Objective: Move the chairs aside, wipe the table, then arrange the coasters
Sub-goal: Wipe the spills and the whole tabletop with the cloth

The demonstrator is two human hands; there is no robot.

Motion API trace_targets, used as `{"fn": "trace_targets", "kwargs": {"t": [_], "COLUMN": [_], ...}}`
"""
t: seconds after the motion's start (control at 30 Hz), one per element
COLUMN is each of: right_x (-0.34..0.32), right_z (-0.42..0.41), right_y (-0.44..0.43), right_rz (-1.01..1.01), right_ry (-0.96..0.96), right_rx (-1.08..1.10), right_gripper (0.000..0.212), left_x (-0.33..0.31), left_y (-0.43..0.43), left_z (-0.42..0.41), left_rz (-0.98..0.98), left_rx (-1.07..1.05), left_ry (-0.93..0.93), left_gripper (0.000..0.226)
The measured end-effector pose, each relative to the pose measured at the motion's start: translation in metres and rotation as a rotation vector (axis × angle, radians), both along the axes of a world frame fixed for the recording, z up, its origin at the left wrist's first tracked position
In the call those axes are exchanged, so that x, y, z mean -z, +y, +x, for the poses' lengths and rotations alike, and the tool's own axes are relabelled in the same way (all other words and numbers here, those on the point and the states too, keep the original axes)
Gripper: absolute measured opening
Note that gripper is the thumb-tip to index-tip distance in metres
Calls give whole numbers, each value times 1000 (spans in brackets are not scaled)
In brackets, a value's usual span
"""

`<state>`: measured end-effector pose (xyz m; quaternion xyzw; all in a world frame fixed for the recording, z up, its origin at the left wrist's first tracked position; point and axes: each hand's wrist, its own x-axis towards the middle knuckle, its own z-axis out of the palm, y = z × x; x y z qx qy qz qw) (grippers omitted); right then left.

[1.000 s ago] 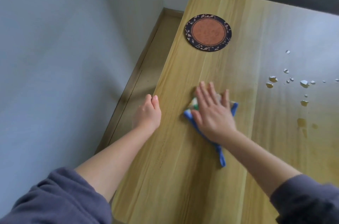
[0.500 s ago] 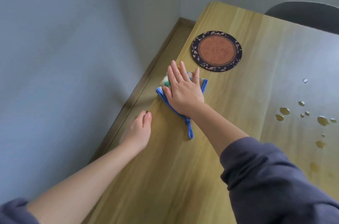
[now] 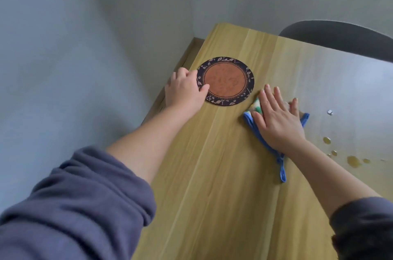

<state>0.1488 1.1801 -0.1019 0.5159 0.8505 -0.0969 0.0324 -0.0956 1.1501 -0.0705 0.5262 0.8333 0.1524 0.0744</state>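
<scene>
A round coaster [image 3: 225,81] with a rust-coloured centre and a dark leaf-patterned rim lies near the left edge of the wooden table [image 3: 223,174]. My left hand [image 3: 184,90] pinches the coaster's left rim, thumb on top of it. My right hand [image 3: 277,120] lies flat with straight fingers on a blue-edged cloth [image 3: 255,126], pressing it to the table just right of the coaster. A blue strip of the cloth trails back under my wrist.
Brownish drops and small white bits [image 3: 353,160] spot the table at the right. A dark grey chair back [image 3: 340,36] stands behind the far edge. A grey wall [image 3: 85,47] runs close along the table's left side.
My left hand moved forward from the table's edge and took hold of the coaster's rim. My right hand slid the cloth rightward, from left of the coaster to its right side.
</scene>
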Motion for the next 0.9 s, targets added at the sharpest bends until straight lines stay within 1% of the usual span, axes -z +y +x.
{"fn": "trace_targets", "kwargs": {"t": [0.07,0.13,0.23,0.27,0.3,0.37,0.43,0.57,0.63,0.7,0.77,0.83,0.9], "right_x": [1,3,5,5,6,7,7,4,4,3,2,0,-1], "right_z": [-2,-1,0,0,0,0,0,1,1,1,1,1,0], "right_y": [5,6,7,7,7,7,7,6,8,6,5,5,4], "right_rz": [6,13,26,29,33,36,30,23,23,17,13,9,9], "right_ry": [13,26,39,42,47,43,33,30,34,32,27,26,20], "right_rx": [23,20,15,15,15,12,13,14,15,18,20,22,20], "right_gripper": [69,71,74,74,74,73,70,69,69,70,69,69,70], "left_x": [3,3,-4,-7,-9,-10,-11,-22,-27,-33,-36,-34,-29], "left_y": [24,41,53,56,58,60,57,31,9,-20,-46,-68,-85], "left_z": [8,15,19,18,16,13,10,-5,-19,-31,-40,-44,-44], "left_rz": [-99,-197,-237,-219,-170,-30,65,209,218,112,-37,-195,-341], "left_rx": [-42,-97,-180,-218,-251,-277,-255,-155,-151,-104,-10,90,177], "left_ry": [61,105,92,47,-24,-237,-431,-627,-751,-842,-875,-865,-807], "left_gripper": [59,64,65,64,57,33,23,25,29,30,32,32,28]}}
